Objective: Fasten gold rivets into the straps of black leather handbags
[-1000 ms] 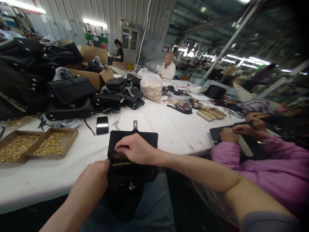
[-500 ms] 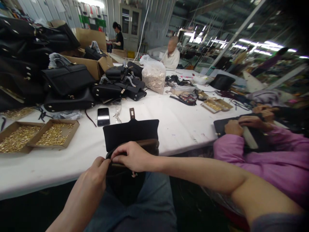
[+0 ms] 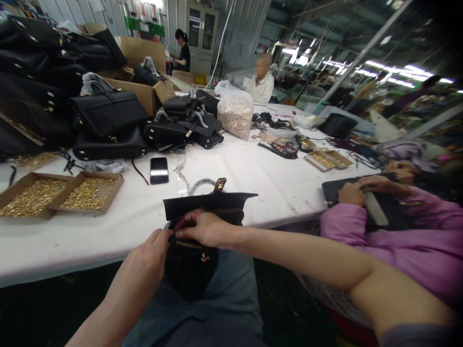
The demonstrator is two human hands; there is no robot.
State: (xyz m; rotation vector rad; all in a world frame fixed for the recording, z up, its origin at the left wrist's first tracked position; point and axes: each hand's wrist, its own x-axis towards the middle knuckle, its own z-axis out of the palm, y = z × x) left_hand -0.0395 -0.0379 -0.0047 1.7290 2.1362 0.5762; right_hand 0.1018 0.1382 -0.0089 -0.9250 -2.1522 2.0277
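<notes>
A small black handbag (image 3: pixel 195 260) rests on my lap against the edge of the white table (image 3: pixel 253 178). Its flap (image 3: pixel 208 201) is raised and nearly level, with a gold clasp tab (image 3: pixel 220 184) at the far edge. My left hand (image 3: pixel 146 262) grips the bag's left side at the opening. My right hand (image 3: pixel 202 227) pinches the top rim of the bag just under the flap. A small gold fitting (image 3: pixel 204 258) shows on the bag's front.
Two cardboard trays of gold hardware (image 3: pixel 61 195) sit at the left, a phone (image 3: pixel 159 170) beyond the bag. Black handbags (image 3: pixel 108 115) are piled at the back left, beside a plastic sack (image 3: pixel 237 113). A person in a purple sleeve (image 3: pixel 398 250) works at my right.
The flap, lying flat on the table before, has lifted off it and tipped toward me. My right hand slid from the flap down to the bag's rim; the bag sits lower.
</notes>
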